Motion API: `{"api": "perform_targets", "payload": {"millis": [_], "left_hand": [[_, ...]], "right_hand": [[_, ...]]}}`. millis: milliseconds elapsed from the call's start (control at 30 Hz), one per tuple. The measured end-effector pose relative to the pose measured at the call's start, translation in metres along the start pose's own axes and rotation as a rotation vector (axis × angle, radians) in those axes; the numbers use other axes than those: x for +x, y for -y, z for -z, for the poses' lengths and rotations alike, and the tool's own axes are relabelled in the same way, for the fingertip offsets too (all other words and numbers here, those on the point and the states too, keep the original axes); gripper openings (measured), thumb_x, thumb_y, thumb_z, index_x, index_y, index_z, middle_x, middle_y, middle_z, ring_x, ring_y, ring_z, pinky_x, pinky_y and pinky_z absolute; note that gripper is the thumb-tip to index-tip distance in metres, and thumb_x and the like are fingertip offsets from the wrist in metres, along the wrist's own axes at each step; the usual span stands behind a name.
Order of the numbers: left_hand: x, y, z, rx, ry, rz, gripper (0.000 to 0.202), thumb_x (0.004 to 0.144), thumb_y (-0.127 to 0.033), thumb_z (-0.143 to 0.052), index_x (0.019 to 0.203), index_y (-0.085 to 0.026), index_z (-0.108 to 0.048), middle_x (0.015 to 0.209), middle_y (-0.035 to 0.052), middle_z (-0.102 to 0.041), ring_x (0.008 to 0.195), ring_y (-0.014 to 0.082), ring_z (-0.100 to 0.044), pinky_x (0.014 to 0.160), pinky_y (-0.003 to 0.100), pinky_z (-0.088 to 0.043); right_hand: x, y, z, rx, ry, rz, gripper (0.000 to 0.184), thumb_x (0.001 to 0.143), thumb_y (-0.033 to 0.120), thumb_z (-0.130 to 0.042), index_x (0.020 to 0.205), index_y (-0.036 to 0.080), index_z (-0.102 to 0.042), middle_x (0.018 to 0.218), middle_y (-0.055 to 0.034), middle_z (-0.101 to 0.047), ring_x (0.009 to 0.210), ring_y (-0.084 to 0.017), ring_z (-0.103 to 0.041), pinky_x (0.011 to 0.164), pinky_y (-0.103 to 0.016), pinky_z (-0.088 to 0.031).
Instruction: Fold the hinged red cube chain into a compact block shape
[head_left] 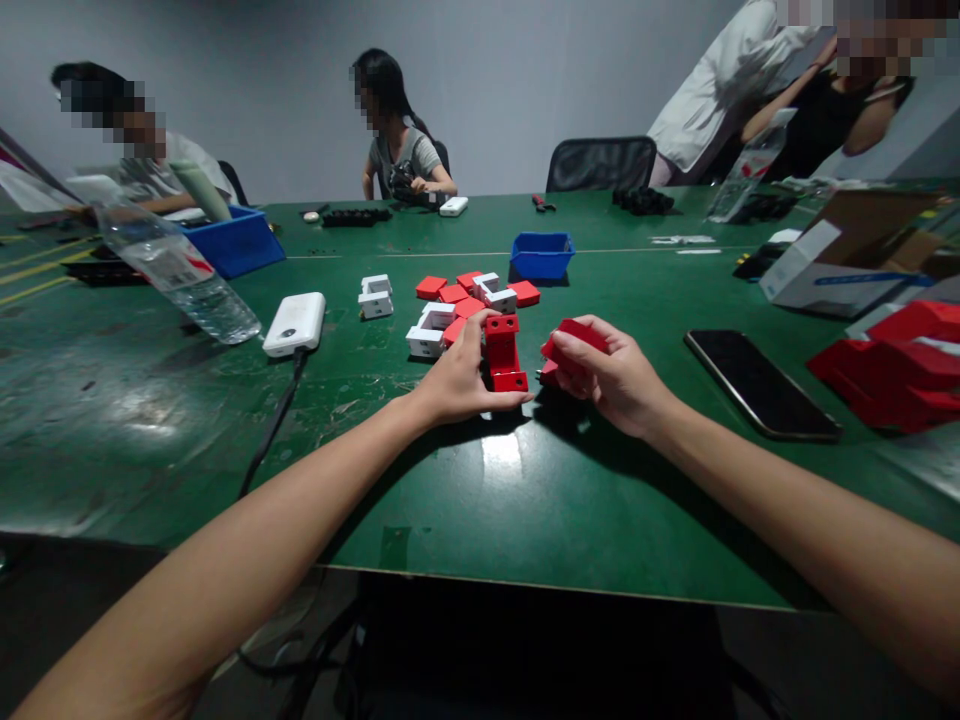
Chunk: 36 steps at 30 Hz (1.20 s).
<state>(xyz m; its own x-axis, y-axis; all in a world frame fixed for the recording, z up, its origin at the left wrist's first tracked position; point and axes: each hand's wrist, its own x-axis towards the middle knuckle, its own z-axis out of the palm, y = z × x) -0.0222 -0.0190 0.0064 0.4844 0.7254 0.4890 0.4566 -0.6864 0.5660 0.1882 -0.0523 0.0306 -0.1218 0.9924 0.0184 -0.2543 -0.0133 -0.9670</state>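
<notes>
My left hand (457, 383) grips a red U-shaped bracket (502, 350) with small holes in its arms, holding it upright just above the table or on it; I cannot tell which. To its right, my right hand (611, 375) pinches a flat red block (576, 340) between thumb and fingers. Another red piece with a metal tip (550, 374) shows beneath those fingers. The two held parts are apart. Behind my left hand lie several loose red blocks (431, 288) and a white U-shaped bracket (429, 332). Another white bracket (376, 297) stands farther left.
A blue bin (542, 257) stands beyond the loose parts. At left are a white power bank (295, 325) with a black cable and a tilted water bottle (176, 270). A phone (761, 383) and red parts (892, 365) lie right. Several people are across the green table (480, 520).
</notes>
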Motion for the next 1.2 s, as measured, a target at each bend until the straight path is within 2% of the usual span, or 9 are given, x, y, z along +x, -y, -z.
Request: {"api": "perform_targets", "payload": {"millis": [100,200,367,533,767,900,1033,1100,1200], "left_hand": [[0.000,0.000,0.000,-0.012,-0.003,0.005,0.095,0.064,-0.049,-0.085,0.136,-0.020,-0.030,0.129,0.0147,-0.053,0.116,0.0304,-0.060,0.102,0.048,-0.050],[0.000,0.000,0.000,-0.011,-0.005,0.006,0.096,0.063,-0.047,-0.085,0.136,-0.020,-0.029,0.131,0.0152,-0.053,0.117,0.0302,-0.059,0.103,0.048,-0.049],[0.001,0.001,-0.001,-0.001,0.001,0.006,0.098,0.064,-0.051,-0.085,0.138,-0.020,-0.028,0.133,0.0166,-0.051,0.118,0.0320,-0.059,0.103,0.051,-0.049],[0.000,0.002,-0.001,0.026,-0.010,-0.022,0.099,0.063,-0.051,-0.085,0.138,-0.021,-0.027,0.135,0.0175,-0.049,0.122,0.0334,-0.057,0.106,0.051,-0.047],[-0.001,0.005,0.000,0.023,-0.009,-0.040,0.098,0.064,-0.049,-0.085,0.138,-0.022,-0.027,0.133,0.0164,-0.051,0.119,0.0335,-0.058,0.103,0.053,-0.048],[-0.001,0.004,0.000,0.025,-0.002,-0.024,0.099,0.063,-0.050,-0.084,0.138,-0.020,-0.028,0.132,0.0180,-0.051,0.117,0.0334,-0.059,0.101,0.052,-0.050],[-0.001,0.002,0.000,0.016,-0.004,-0.017,0.100,0.062,-0.053,-0.085,0.138,-0.021,-0.028,0.131,0.0172,-0.052,0.116,0.0331,-0.059,0.099,0.052,-0.051],[-0.001,0.002,0.000,0.015,0.000,-0.015,0.100,0.062,-0.053,-0.085,0.139,-0.022,-0.029,0.132,0.0169,-0.052,0.115,0.0328,-0.060,0.099,0.051,-0.051],[-0.001,0.002,0.001,0.017,0.001,-0.012,0.100,0.062,-0.052,-0.084,0.139,-0.022,-0.028,0.134,0.0168,-0.051,0.116,0.0329,-0.060,0.100,0.050,-0.051]], "right_hand": [[0.001,-0.003,0.001,0.013,-0.009,0.036,0.041,0.054,0.031,-0.094,0.082,0.020,-0.065,0.069,0.0043,-0.065,0.053,-0.007,-0.056,0.045,-0.019,-0.043],[0.003,-0.005,0.001,0.018,-0.005,0.033,0.037,0.054,0.030,-0.094,0.080,0.019,-0.070,0.069,0.0033,-0.065,0.055,-0.008,-0.055,0.053,-0.022,-0.047],[0.004,-0.006,0.004,-0.035,0.017,-0.001,0.033,0.062,0.035,-0.090,0.088,0.019,-0.075,0.079,-0.0029,-0.071,0.056,-0.009,-0.056,0.050,-0.023,-0.045],[0.003,-0.009,0.003,-0.107,0.025,0.068,0.029,0.065,0.033,-0.088,0.089,0.021,-0.078,0.070,0.0015,-0.068,0.052,-0.008,-0.051,0.050,-0.023,-0.044],[0.000,-0.008,-0.003,-0.161,0.016,0.111,0.039,0.056,0.027,-0.090,0.094,0.023,-0.080,0.083,0.0000,-0.074,0.073,-0.017,-0.065,0.069,-0.032,-0.055],[-0.001,-0.008,-0.004,-0.186,0.014,0.138,0.042,0.056,0.030,-0.091,0.095,0.021,-0.079,0.074,0.0014,-0.069,0.059,-0.012,-0.057,0.055,-0.026,-0.048],[0.001,-0.008,-0.005,-0.176,0.010,0.081,0.044,0.068,0.049,-0.083,0.098,0.018,-0.074,0.056,0.0036,-0.057,0.044,-0.008,-0.043,0.042,-0.023,-0.032],[0.003,-0.007,-0.006,-0.093,0.006,0.009,0.046,0.073,0.058,-0.077,0.093,0.017,-0.071,0.057,0.0016,-0.057,0.046,-0.010,-0.046,0.042,-0.024,-0.035],[0.005,-0.006,-0.005,0.058,0.016,-0.066,0.042,0.073,0.057,-0.074,0.089,0.019,-0.068,0.066,-0.0006,-0.061,0.052,-0.012,-0.053,0.046,-0.025,-0.040]]}}
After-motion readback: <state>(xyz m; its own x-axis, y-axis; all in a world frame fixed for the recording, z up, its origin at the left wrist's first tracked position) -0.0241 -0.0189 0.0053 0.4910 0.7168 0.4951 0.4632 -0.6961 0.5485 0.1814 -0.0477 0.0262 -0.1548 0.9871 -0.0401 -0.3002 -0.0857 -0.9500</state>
